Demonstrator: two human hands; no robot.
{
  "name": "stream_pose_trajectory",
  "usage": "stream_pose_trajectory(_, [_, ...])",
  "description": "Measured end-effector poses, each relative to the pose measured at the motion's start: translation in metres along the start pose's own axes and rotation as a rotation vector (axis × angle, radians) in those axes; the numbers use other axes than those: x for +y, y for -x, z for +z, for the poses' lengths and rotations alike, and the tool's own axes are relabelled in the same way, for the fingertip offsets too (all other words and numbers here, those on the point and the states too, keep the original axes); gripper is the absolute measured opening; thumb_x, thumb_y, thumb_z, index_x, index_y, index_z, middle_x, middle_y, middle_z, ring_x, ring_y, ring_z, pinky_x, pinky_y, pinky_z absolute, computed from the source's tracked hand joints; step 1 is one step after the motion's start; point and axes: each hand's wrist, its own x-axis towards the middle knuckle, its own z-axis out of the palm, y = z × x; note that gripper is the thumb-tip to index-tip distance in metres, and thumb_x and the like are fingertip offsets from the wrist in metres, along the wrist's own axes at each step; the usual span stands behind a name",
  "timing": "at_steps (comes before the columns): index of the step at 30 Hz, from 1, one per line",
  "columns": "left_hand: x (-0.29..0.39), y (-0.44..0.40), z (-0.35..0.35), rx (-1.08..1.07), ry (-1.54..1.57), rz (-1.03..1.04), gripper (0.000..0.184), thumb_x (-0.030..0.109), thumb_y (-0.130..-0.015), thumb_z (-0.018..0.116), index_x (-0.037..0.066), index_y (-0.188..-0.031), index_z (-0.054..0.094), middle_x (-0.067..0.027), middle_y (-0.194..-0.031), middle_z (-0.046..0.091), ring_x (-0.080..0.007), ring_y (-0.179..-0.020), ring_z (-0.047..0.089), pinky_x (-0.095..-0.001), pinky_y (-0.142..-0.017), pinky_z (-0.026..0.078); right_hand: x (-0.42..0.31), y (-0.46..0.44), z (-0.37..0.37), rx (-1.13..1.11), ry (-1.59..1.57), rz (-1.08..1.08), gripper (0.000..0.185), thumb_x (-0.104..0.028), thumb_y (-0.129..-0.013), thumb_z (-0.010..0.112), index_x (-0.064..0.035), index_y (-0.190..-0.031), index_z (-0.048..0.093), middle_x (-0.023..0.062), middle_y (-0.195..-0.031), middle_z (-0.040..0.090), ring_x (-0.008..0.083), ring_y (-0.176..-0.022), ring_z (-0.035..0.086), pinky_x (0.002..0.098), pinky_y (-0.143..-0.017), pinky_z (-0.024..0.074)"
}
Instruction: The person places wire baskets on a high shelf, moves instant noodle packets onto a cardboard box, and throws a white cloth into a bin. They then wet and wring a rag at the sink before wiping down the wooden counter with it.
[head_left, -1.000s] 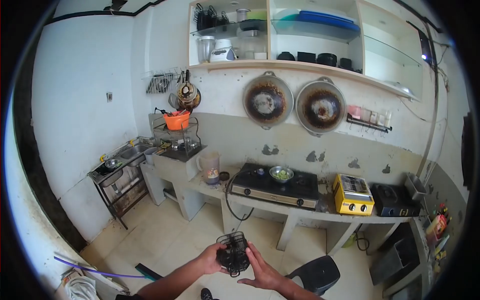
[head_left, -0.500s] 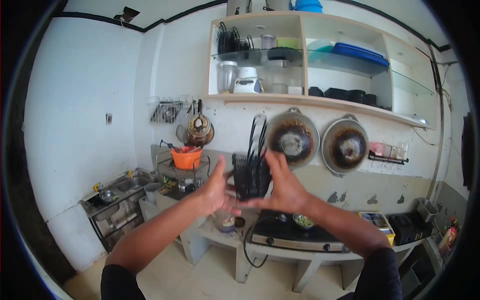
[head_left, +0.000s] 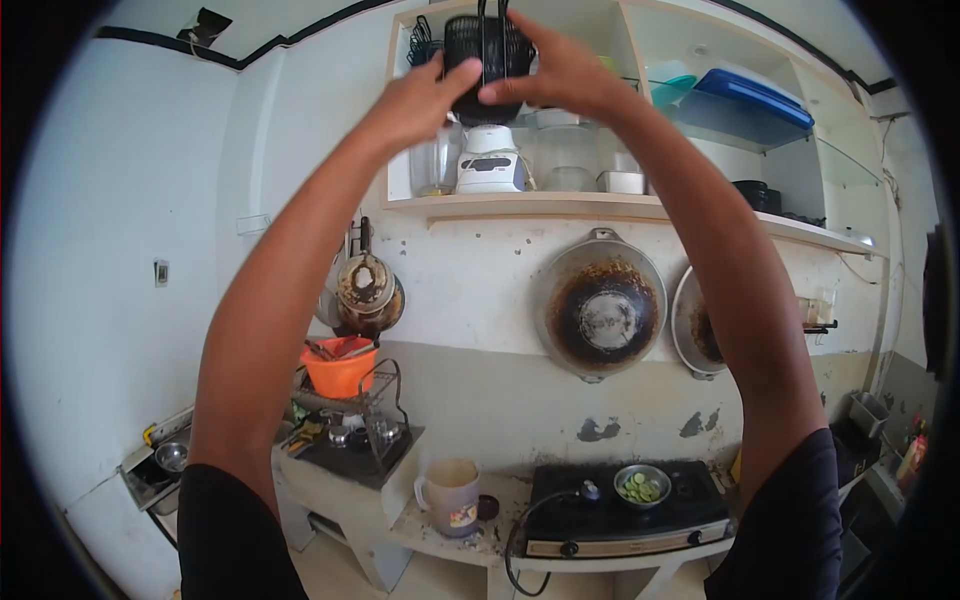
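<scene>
Both my hands are raised to the upper shelf of the wall cabinet [head_left: 520, 206], gripping black wire baskets [head_left: 487, 62] between them. My left hand [head_left: 418, 98] holds their left side, its thumb across the front. On the right side, my right hand [head_left: 555, 70] has its fingers and thumb pressed against them. The baskets' handles point up, partly beyond the top of the view. More black wire items [head_left: 423, 40] stand on the shelf just left of the baskets. Below is a white blender base [head_left: 491, 165] with a clear jug [head_left: 434, 160] beside it.
Large pans [head_left: 602, 308] hang under the cabinet. Lower down are a stove [head_left: 570, 515] with a bowl of green slices [head_left: 642, 487], a plastic pitcher [head_left: 452, 497] and an orange basin [head_left: 341, 370] on a rack. Blue lids [head_left: 755, 98] lie on the right shelf.
Both hands have lifted the black baskets from low in front of me up to the cabinet's upper shelf. The view has moved closer to the cabinet.
</scene>
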Motion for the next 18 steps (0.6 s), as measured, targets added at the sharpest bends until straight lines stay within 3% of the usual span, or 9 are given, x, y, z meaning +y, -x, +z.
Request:
stream_pose_trajectory(1, [-0.005, -0.012, 0.000, 0.001, -0.015, 0.003, 0.065, 0.060, -0.091, 0.047, 0.006, -0.125, 0.055, -0.0110, -0.090, 0.067, -0.0197, -0.072, 0.066, -0.0303, -0.061, 0.053, 0.008, -0.008, 0.001, -0.034, -0.081, -0.033, 0.104, -0.033, -0.068, 0.084, 0.0056, -0.145, 0.025, 0.0271, -0.126, 0.056, 0.0347, -0.116, 0.056, 0.0400, -0.103, 0.0397])
stream_pose_trajectory(2, [-0.011, -0.020, 0.002, 0.016, -0.045, 0.027, 0.058, 0.058, -0.092, 0.047, 0.007, -0.116, 0.061, -0.0095, -0.089, 0.067, -0.0193, -0.074, 0.066, -0.0298, -0.063, 0.053, 0.030, -0.016, 0.013, 0.046, 0.015, -0.063, 0.105, -0.034, -0.067, 0.084, 0.0060, -0.144, 0.026, 0.0279, -0.125, 0.056, 0.0361, -0.115, 0.056, 0.0393, -0.101, 0.0407])
stream_pose_trajectory(4, [-0.026, -0.045, 0.008, 0.080, -0.080, 0.031, 0.057, 0.057, -0.093, 0.047, 0.007, -0.115, 0.062, -0.0091, -0.089, 0.067, -0.0183, -0.076, 0.066, -0.0298, -0.064, 0.053, 0.072, -0.048, 0.028, 0.228, 0.221, -0.145, 0.106, -0.035, -0.064, 0.085, 0.0069, -0.143, 0.028, 0.0294, -0.121, 0.057, 0.0390, -0.113, 0.056, 0.0379, -0.099, 0.0428])
stream_pose_trajectory(10, [-0.099, -0.113, 0.028, 0.196, -0.142, 0.074, 0.053, 0.053, -0.095, 0.047, 0.008, -0.116, 0.064, -0.0118, -0.090, 0.068, -0.0176, -0.079, 0.067, -0.0311, -0.067, 0.054, 0.155, -0.106, 0.064, 0.300, 0.221, -0.198, 0.109, -0.041, -0.060, 0.084, 0.0096, -0.141, 0.031, 0.0298, -0.117, 0.059, 0.0384, -0.111, 0.058, 0.0377, -0.097, 0.0445])
stream_pose_trajectory(13, [-0.127, -0.126, 0.046, 0.326, -0.055, 0.174, 0.062, 0.055, -0.097, 0.042, 0.002, -0.122, 0.060, -0.0138, -0.106, 0.066, -0.0213, -0.090, 0.066, -0.0332, -0.084, 0.051, 0.181, -0.125, 0.080, 0.327, 0.267, -0.171, 0.107, -0.042, -0.061, 0.082, 0.0086, -0.140, 0.032, 0.0300, -0.113, 0.061, 0.0398, -0.108, 0.059, 0.0392, -0.094, 0.0463])
stream_pose_trajectory(16, [-0.156, -0.156, 0.052, 0.362, 0.152, 0.101, 0.044, 0.033, -0.094, 0.056, 0.011, -0.130, 0.043, -0.0121, -0.106, 0.059, -0.0165, -0.085, 0.062, -0.0321, -0.066, 0.053, 0.201, -0.145, 0.090, 0.364, 0.323, -0.185, 0.103, -0.043, -0.062, 0.081, 0.0068, -0.139, 0.034, 0.0301, -0.110, 0.062, 0.0409, -0.104, 0.061, 0.0405, -0.092, 0.0481])
stream_pose_trajectory(18, [-0.185, -0.182, 0.054, 0.308, 0.244, 0.257, 0.036, 0.028, -0.097, 0.050, 0.011, -0.128, 0.044, -0.0098, -0.104, 0.058, -0.0162, -0.083, 0.060, -0.0322, -0.065, 0.052, 0.217, -0.164, 0.098, 0.406, 0.370, -0.254, 0.099, -0.043, -0.063, 0.080, 0.0058, -0.138, 0.037, 0.0301, -0.107, 0.063, 0.0412, -0.102, 0.062, 0.0409, -0.090, 0.0491])
